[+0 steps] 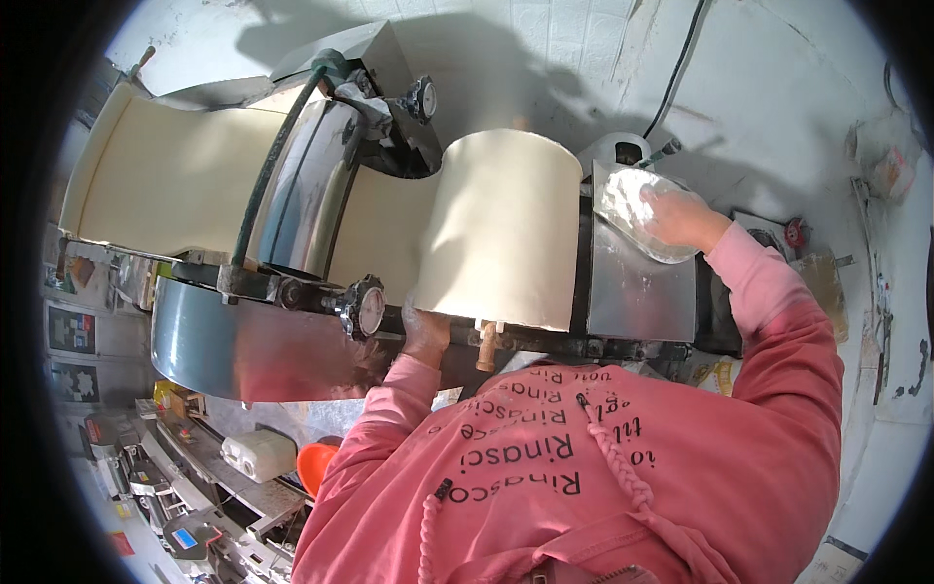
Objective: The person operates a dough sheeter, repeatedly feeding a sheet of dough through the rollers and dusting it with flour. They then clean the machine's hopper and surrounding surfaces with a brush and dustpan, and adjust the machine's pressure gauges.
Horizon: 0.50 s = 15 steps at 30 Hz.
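Note:
A thick roll of pale cream dough sheet [501,234] stands in front of me on the machine. My left hand [425,333] is at its near left edge, dusted white; its fingers are mostly hidden behind the roll and the rail. To the right, a clear bowl of white flour [623,206] rests on a metal plate [642,297]. My right hand [681,219] reaches into this bowl, its fingers curled into the flour. A wooden pin end [486,348] sticks out below the roll.
Left of the roll are a shiny metal roller [306,190], two round dials [368,311] and a broad dough sheet [180,175]. A curved metal guard [243,341] runs below. A white jug [259,456] and an orange basin [314,467] stand lower left.

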Motion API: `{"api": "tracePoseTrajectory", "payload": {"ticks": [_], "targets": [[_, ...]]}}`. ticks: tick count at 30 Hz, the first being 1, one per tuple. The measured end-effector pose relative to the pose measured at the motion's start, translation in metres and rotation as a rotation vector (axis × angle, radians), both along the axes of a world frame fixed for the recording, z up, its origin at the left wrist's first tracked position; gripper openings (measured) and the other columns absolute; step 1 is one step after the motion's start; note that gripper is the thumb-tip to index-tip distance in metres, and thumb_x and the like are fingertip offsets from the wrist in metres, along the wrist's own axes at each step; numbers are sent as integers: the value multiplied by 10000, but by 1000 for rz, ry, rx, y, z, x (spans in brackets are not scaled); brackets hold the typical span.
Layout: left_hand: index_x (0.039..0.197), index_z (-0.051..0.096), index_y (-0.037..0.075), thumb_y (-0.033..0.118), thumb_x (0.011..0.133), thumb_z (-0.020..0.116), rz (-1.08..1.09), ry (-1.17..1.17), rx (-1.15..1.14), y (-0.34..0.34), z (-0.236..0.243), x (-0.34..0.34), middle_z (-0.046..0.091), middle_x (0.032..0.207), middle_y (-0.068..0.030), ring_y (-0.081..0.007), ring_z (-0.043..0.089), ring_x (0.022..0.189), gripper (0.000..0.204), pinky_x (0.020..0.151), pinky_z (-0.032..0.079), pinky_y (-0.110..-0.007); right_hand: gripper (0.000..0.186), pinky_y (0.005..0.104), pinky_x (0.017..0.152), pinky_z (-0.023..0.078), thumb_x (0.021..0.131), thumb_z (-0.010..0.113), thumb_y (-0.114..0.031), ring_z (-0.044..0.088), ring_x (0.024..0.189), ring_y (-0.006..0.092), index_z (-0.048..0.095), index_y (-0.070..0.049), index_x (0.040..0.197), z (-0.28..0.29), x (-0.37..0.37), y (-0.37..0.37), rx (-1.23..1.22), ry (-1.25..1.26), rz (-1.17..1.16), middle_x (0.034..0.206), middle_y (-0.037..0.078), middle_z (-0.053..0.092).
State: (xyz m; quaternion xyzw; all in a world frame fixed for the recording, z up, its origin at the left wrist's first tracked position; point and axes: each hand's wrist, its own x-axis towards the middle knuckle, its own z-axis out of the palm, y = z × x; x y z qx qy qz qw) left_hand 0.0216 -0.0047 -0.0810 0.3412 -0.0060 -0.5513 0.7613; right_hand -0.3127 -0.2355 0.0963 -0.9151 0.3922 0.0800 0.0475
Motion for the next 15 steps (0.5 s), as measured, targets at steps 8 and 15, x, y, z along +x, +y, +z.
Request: {"api": "tracePoseTrajectory", "payload": {"ticks": [8,15], "targets": [[1134,564,47,305,914,414,70,-198,145,3,39,-7,616,1099,-70,-214,560,1037,370,903,417,-362,292,417,799,460,796,527,-94,599,916,375,604,-7,1064,-56,-17,-20,232,-102,90,979,255,611],[1168,540,71,347,907,429,-54,-76,-3,7,44,-12,580,1159,-61,-224,535,1077,396,928,414,-387,160,345,528,429,774,513,-37,538,553,228,598,4,903,-13,17,-33,451,-496,-191,652,142,516]]}}
